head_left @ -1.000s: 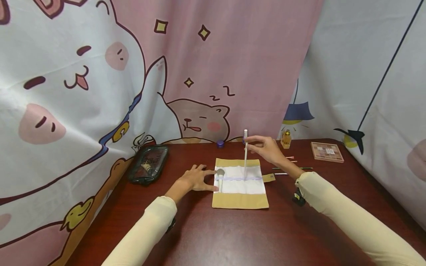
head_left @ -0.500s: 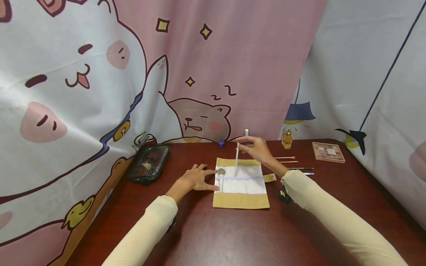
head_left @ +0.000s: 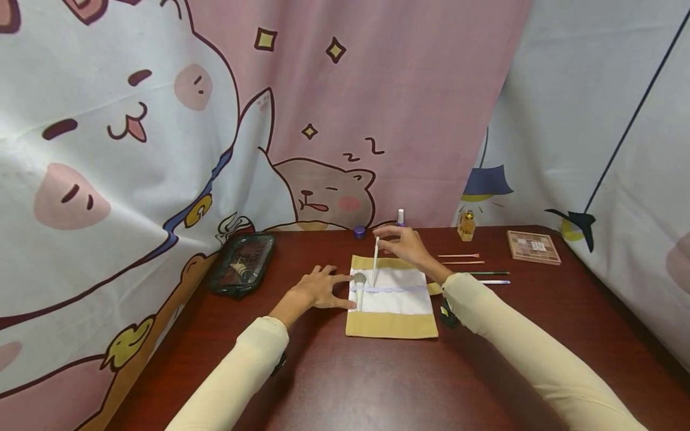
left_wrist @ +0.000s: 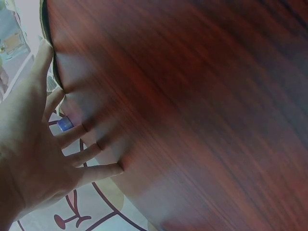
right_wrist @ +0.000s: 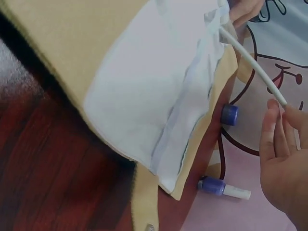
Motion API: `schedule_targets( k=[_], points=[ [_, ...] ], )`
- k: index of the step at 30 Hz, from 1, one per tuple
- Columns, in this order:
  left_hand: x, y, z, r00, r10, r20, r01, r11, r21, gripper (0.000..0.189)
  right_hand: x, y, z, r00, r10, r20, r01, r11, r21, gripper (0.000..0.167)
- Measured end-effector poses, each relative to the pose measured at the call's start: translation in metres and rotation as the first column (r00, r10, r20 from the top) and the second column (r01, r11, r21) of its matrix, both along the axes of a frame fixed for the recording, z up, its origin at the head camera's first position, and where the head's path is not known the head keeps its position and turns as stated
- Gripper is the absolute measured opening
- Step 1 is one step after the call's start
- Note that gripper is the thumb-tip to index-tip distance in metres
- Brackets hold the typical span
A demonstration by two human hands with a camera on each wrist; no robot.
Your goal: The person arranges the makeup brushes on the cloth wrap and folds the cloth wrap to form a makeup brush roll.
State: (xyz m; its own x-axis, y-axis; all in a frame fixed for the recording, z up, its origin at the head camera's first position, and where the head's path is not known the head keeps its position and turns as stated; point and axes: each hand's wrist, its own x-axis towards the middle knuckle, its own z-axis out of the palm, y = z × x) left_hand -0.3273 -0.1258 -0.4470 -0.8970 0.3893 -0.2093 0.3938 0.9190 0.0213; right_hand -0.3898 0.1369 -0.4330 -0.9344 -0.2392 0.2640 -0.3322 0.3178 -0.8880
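Observation:
A tan brush roll [head_left: 392, 327] with a white lining lies unrolled on the table, a pale band running across its middle. Tucked along its left side is a fluffy makeup brush [head_left: 359, 294]. My left hand [head_left: 319, 290] rests with fingers spread, thumb and index finger at the roll's left edge; in the left wrist view its other fingertips touch the tabletop. Between thumb and fingers, my right hand [head_left: 405, 245] pinches a thin white makeup brush [head_left: 375, 258], held nearly upright. Its lower end is at the band, just right of the fluffy brush, as the right wrist view also shows.
Right of the roll lie pink brushes [head_left: 458, 262], a green pencil-like stick [head_left: 489, 273] and a white one [head_left: 495, 282]. Behind stand a purple jar [head_left: 359, 231], a nail polish bottle [head_left: 401, 218] and a perfume bottle [head_left: 466, 226]. A palette [head_left: 533, 247] and clear-topped case [head_left: 242, 263] flank them.
The right hand has moved left across the roll with the thin white brush, bringing its lower end down near the fluffy brush. The left hand has stayed in place.

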Motion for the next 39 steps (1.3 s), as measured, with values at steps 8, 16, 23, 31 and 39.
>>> schedule_targets(
  k=[8, 16, 23, 31, 39],
  points=[
    [0.002, 0.0, 0.002, 1.0, -0.005, 0.0, 0.005, 1.0, 0.02, 0.087, 0.003, -0.001, -0.009, 0.999, -0.011, -0.051, 0.02, 0.98, 0.198, 0.029],
    [0.002, 0.0, 0.002, 1.0, -0.003, 0.005, 0.003, 1.0, 0.024, 0.087, 0.014, 0.0, -0.019, 0.991, 0.093, -0.098, -0.06, 0.953, 0.296, 0.03],
    [0.001, 0.0, 0.001, 1.0, -0.008, 0.0, 0.008, 1.0, 0.015, 0.088, 0.019, -0.001, -0.029, 0.986, 0.126, -0.106, -0.078, 0.924, 0.374, 0.03],
    [0.001, 0.001, 0.0, 1.0, -0.004, -0.002, 0.004, 1.0, 0.013, 0.088, 0.026, 0.001, -0.033, 0.977, 0.187, -0.099, -0.137, 0.915, 0.38, 0.031],
    [0.002, 0.001, 0.001, 1.0, -0.006, -0.001, 0.006, 1.0, 0.02, 0.088, 0.033, 0.002, -0.035, 0.966, 0.231, -0.117, -0.166, 0.9, 0.402, 0.028]
  ],
)
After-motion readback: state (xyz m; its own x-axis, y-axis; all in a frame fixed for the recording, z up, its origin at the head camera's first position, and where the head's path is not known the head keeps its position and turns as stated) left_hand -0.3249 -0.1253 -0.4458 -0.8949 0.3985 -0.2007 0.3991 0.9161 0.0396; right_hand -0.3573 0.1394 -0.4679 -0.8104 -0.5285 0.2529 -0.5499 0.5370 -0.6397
